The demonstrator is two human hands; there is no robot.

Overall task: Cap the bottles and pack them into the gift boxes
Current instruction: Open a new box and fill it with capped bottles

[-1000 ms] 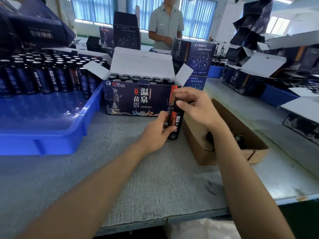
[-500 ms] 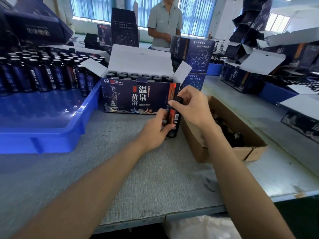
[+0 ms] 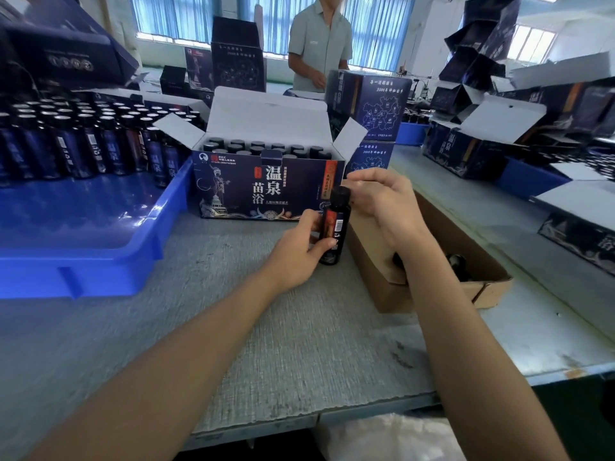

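Lifted off the cap [image 3: 339, 194], right hand [image 3: 382, 201] hovers relaxed beside it; left hand [image 3: 296, 251] grips the bottle [image 3: 334, 227].

Capped bottle [image 3: 334, 227] upright in left hand [image 3: 296, 251], right hand [image 3: 382, 201] beside its cap [image 3: 340, 194].

The gift box [image 3: 266, 188] is a dark blue carton with white Chinese lettering and a figure graphic. It stands upright with its white-lined lid and side flaps open. Capped bottles [image 3: 258, 149] stand in rows inside it, showing only their black tops. Just in front of the gift box's right corner, one bottle [image 3: 333, 227] is upright, gripped at mid-body by the left hand [image 3: 296, 251]. It is dark, with an orange-red label, a barcode and a black cap [image 3: 339, 195]. Left of the gift box, silver-topped bottles [image 3: 83, 141] stand in dense rows.
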